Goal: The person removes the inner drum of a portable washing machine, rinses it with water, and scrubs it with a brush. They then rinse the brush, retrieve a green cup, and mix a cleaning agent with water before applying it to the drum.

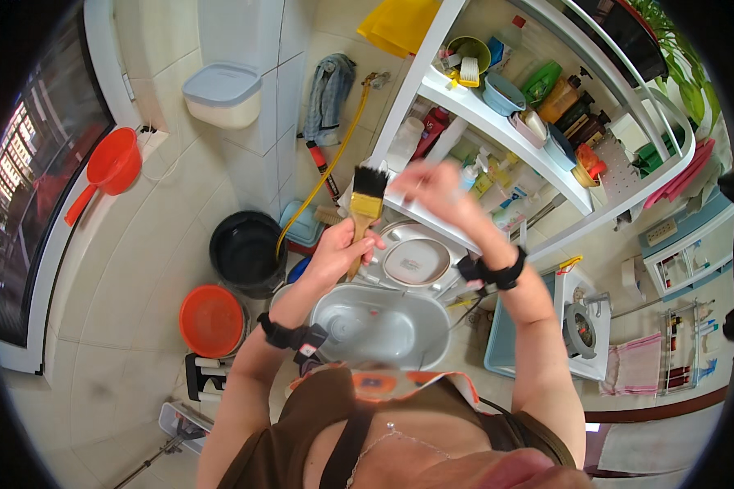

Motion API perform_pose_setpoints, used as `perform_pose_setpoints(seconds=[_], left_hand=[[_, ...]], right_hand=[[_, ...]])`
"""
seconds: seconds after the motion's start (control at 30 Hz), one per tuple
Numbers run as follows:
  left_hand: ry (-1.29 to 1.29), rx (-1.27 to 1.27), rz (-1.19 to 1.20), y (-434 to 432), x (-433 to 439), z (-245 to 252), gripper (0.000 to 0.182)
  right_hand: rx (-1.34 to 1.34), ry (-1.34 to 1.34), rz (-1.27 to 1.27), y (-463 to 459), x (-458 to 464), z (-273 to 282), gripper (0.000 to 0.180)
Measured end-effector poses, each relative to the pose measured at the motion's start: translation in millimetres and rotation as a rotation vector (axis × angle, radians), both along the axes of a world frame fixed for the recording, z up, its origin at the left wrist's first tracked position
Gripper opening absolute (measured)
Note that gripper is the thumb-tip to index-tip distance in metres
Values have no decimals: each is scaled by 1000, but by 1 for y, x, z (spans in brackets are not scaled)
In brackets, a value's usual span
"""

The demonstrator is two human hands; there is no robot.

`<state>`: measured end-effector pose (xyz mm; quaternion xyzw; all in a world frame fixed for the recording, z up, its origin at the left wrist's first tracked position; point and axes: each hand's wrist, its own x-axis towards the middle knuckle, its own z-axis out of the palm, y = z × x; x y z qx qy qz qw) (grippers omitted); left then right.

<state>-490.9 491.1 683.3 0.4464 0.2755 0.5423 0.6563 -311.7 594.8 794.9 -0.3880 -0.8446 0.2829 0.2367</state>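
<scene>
My left hand (337, 250) is closed around the wooden handle of a flat paintbrush (366, 205), whose black bristles point up and away from me. To the right of the bristles, my right hand (431, 186) is raised and blurred, its fingers bent; I cannot tell whether it holds anything small. Below both hands lies a grey plastic basin (379, 324). Just beyond the basin is a white appliance lid with an oval panel (417, 261), partly behind my forearms.
A white metal rack (501, 116) with bottles and bowls rises at the upper right. Black (244, 250) and orange (211, 321) buckets stand at left, near a yellow hose (336, 168). An orange dipper (115, 162) hangs by the window. A washbasin (593, 342) is at right.
</scene>
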Motion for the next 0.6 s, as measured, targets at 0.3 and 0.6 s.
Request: perform_pose_setpoints(seconds=[0.3,0.6], left_hand=[[-114,-153,140,-20,-28,-36,29],[-109,-166,210,-36,-42,-45,28]], right_hand=[[794,-527,-682,200,56,142,40],[731,-617,-630,289,71,142,30]])
